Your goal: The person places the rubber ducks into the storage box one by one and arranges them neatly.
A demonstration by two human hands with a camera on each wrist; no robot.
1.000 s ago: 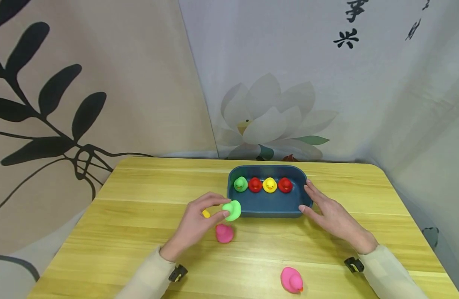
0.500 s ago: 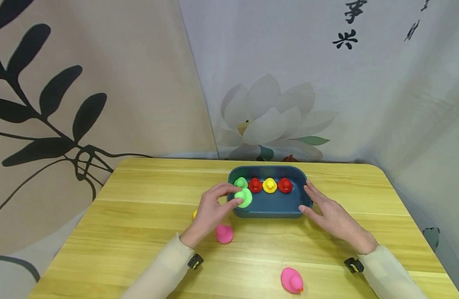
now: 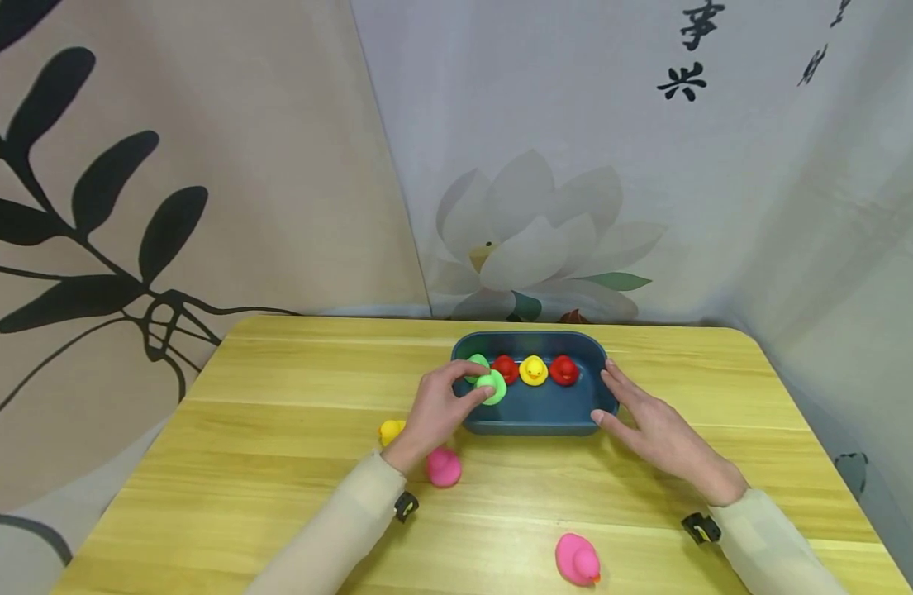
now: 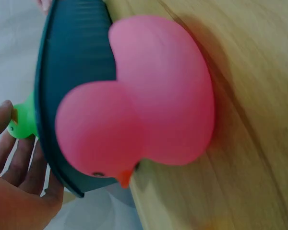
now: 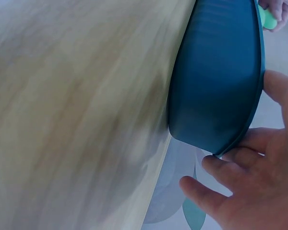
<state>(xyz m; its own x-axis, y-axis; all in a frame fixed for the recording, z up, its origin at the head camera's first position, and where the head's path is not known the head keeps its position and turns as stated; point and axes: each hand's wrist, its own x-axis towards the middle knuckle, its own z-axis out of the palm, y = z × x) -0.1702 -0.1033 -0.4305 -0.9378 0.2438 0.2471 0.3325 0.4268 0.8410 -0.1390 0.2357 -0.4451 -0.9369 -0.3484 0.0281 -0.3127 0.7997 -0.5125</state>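
My left hand [image 3: 439, 408] pinches a green rubber duck [image 3: 492, 387] between thumb and fingers, over the left part of a dark blue tray [image 3: 534, 423]. In the left wrist view the duck's head [image 4: 23, 125] shows above the tray rim. A row stands along the tray's back: another green duck [image 3: 477, 361], partly covered by the held one, a red duck [image 3: 505, 368], a yellow duck [image 3: 534, 371] and a second red duck [image 3: 563, 370]. My right hand [image 3: 660, 434] rests with extended fingers at the tray's right end, thumb and fingertips at the rim.
On the wooden table [image 3: 292, 463], a pink duck [image 3: 444, 468] sits in front of the tray, beside my left wrist. Left of it is a yellow duck [image 3: 391, 431], partly behind that wrist. Another pink duck [image 3: 577, 559] lies nearer the front. A printed curtain [image 3: 575, 165] hangs behind.
My left hand has carried the green duck rightward and back, from outside the tray's left front corner to over its inside. The yellow duck beside the wrist shows more. My right hand stays put.
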